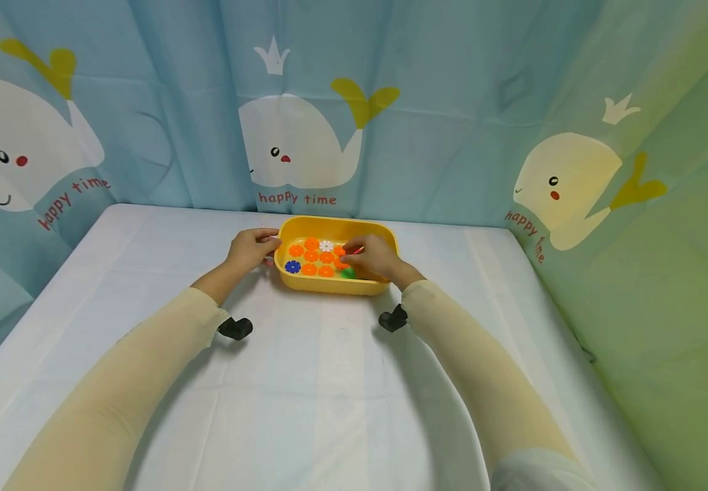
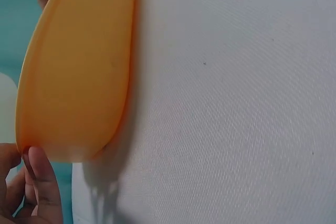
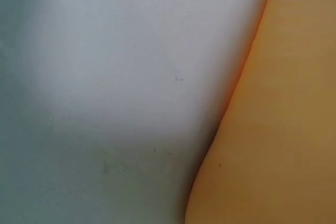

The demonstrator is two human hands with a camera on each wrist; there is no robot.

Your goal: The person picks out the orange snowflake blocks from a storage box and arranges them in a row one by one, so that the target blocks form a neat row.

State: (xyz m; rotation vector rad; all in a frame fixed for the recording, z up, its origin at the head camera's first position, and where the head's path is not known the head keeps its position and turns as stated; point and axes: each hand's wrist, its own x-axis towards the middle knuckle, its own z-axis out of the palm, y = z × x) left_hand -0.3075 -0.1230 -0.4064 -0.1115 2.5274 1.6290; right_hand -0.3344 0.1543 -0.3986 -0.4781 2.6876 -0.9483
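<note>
A yellow plastic tub stands near the table's far edge. My left hand grips its left end; in the left wrist view the thumb presses outside the rim with fingers opposite. Inside lie several orange notched plastic discs, a white disc, a blue disc and a green disc. Over the right half of the tub, my right hand pinches a small red disc, mostly hidden by the fingers. The right wrist view shows only the tub's side wall and the tabletop.
A white cloth covers the table. Behind it hangs a blue curtain with whale prints, and a greenish curtain hangs on the right. Black wrist mounts jut out below both sleeves.
</note>
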